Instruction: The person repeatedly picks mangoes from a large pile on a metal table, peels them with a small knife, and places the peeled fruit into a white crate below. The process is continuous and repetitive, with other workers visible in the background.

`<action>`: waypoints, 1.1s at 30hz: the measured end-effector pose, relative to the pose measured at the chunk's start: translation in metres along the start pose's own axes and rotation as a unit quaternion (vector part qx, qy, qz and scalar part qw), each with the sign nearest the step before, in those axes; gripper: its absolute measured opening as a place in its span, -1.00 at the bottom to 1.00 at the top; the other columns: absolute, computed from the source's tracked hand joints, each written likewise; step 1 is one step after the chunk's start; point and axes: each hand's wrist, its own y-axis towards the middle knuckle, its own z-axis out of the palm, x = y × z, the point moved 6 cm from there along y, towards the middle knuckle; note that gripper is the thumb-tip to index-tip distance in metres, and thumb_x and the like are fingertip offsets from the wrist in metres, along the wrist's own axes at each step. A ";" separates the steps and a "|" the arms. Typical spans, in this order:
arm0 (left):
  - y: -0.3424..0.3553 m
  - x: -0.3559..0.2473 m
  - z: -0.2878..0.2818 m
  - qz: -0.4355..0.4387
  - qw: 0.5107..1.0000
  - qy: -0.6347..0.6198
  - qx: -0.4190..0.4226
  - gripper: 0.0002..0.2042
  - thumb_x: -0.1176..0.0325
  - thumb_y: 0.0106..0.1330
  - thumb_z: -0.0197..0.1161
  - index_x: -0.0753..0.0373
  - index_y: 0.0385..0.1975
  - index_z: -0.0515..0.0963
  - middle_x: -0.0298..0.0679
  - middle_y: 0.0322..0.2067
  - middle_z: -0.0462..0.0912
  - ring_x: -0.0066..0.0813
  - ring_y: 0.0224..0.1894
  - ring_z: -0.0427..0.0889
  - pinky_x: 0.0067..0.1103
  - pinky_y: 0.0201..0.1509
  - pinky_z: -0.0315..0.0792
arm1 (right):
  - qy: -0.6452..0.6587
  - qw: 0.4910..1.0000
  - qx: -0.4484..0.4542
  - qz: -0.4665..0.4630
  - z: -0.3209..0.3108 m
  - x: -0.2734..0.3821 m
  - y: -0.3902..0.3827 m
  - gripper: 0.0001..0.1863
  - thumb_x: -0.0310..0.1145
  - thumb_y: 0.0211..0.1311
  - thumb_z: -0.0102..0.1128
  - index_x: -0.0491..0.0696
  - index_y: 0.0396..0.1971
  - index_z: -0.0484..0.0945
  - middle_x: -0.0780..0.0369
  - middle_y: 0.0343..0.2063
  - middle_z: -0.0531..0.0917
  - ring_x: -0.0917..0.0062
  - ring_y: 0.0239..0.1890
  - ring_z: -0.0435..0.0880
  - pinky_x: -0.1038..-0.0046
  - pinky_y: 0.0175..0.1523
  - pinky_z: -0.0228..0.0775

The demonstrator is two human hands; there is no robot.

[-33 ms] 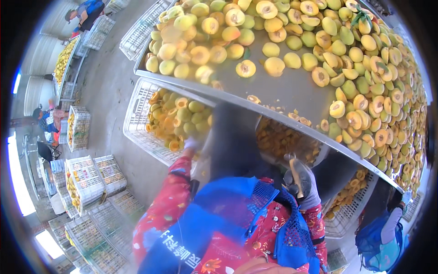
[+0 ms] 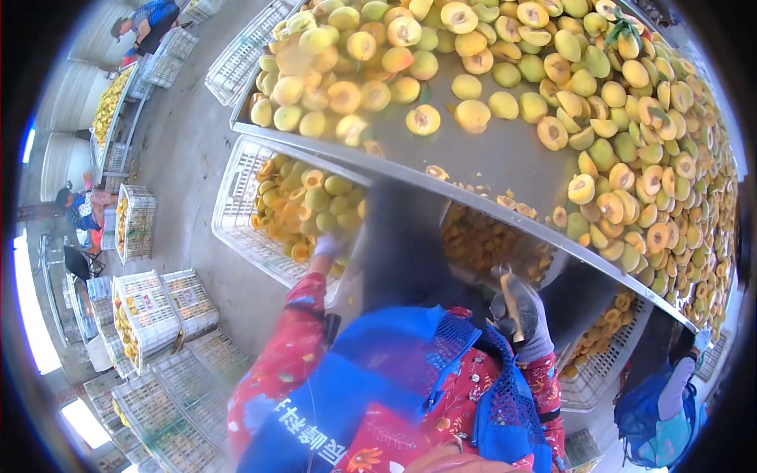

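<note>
My left hand [image 2: 326, 247], in a pale glove, reaches into a white plastic crate [image 2: 233, 222] under the table edge. It is against yellow-green halved fruit [image 2: 315, 197], which looks like apricots or peaches. The fingers are blurred and partly lost among the fruit, so their grip cannot be made out. My right hand [image 2: 535, 317], in a dark and grey glove, is closed around a slim wooden-handled tool [image 2: 511, 301] in front of my chest. Ahead of me the metal table [image 2: 505, 154] carries a large heap of whole and halved fruit [image 2: 623, 173].
Below the table, a container of fruit pieces [image 2: 485, 240] and another white crate [image 2: 583, 386] stand close to my legs. A co-worker's arm [image 2: 674, 394] reaches to the table at right. Stacked crates [image 2: 154, 311] line the left floor, with people farther back.
My left hand and forearm have shifted slightly to the left over the fruit in the crate. The right hand and its tool stay where they were.
</note>
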 end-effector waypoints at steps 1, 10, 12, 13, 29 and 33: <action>-0.004 0.002 -0.022 0.017 0.995 0.012 -0.102 -0.54 -0.05 0.23 0.35 0.32 -0.26 0.65 0.11 -0.26 0.72 0.04 -0.12 0.71 -0.24 0.01 0.56 | -0.013 1.000 0.000 0.017 0.004 0.005 -0.005 -0.43 0.08 0.43 0.16 -0.15 0.11 0.55 0.31 -0.59 0.54 0.69 -0.66 0.47 0.65 -0.59 0.21; -0.103 -0.323 -0.217 0.246 0.899 -0.024 -0.362 -0.48 0.12 0.31 0.29 0.33 0.15 0.43 0.10 -0.06 0.62 0.11 0.01 0.61 -0.20 0.11 0.49 | -0.067 0.998 0.011 0.004 0.027 0.017 -0.012 -0.47 0.09 0.46 0.08 -0.08 0.10 0.51 0.34 -0.64 0.47 0.71 -0.72 0.37 0.63 -0.63 0.15; -0.065 -0.348 -0.201 0.277 0.923 -0.001 -0.267 -0.40 0.12 0.26 0.32 0.40 0.19 0.38 0.17 -0.06 0.62 0.15 0.04 0.60 -0.19 0.14 0.48 | -0.071 0.997 0.021 -0.004 0.027 0.024 -0.019 -0.51 0.04 0.51 0.02 -0.06 0.14 0.48 0.34 -0.64 0.46 0.71 -0.73 0.33 0.62 -0.63 0.13; -0.048 -0.353 -0.191 0.330 0.905 -0.012 -0.268 -0.39 0.13 0.25 0.32 0.39 0.20 0.37 0.18 -0.06 0.62 0.15 0.04 0.60 -0.19 0.14 0.48 | -0.078 0.997 0.021 -0.017 0.026 0.028 -0.022 -0.53 0.02 0.53 0.00 -0.06 0.13 0.48 0.35 -0.65 0.46 0.71 -0.74 0.32 0.62 -0.63 0.13; -0.202 -0.390 -0.104 0.313 0.720 -0.554 0.277 -0.57 0.30 0.41 0.18 0.45 0.18 0.42 -0.08 0.03 0.56 -0.43 0.01 0.61 -0.49 0.05 0.54 | -0.487 0.709 -0.082 -0.503 0.051 0.111 -0.061 -0.72 -0.35 0.38 0.16 -0.22 -0.08 0.41 -0.04 -0.59 0.62 0.04 -0.55 0.65 0.09 -0.48 0.41; -0.224 -0.394 -0.098 0.407 0.715 -0.507 0.260 -0.60 0.21 0.52 0.01 0.35 0.19 0.44 -0.16 -0.01 0.62 -0.45 0.01 0.63 -0.52 0.14 0.52 | -0.495 0.725 -0.093 -0.470 0.048 0.103 -0.054 -0.75 -0.33 0.39 0.15 -0.21 -0.15 0.40 -0.05 -0.66 0.57 0.01 -0.61 0.61 0.07 -0.54 0.36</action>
